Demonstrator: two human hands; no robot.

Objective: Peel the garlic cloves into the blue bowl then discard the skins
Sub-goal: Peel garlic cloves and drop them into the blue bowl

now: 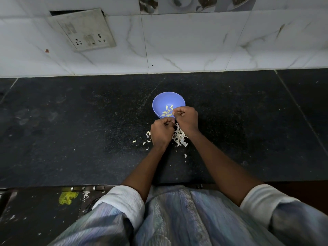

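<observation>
Bowl just beyond right hand

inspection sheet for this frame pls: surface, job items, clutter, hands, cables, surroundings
Surface: dark speckled stone counter, dusty, with seams.
Job's things: blue bowl upright on the counter, peeled cloves inside; pile of skins on the counter just in front of the bowl.
Clutter: loose skin bits scattered left of the pile; yellow scrap and white flecks on the floor below.
Hands: left hand and right hand both curled over the bowl's near rim; what they pinch is too small to tell.
Cables: nothing seen.
Surroundings: white marbled wall tiles; grimy socket plate hanging crooked.
</observation>
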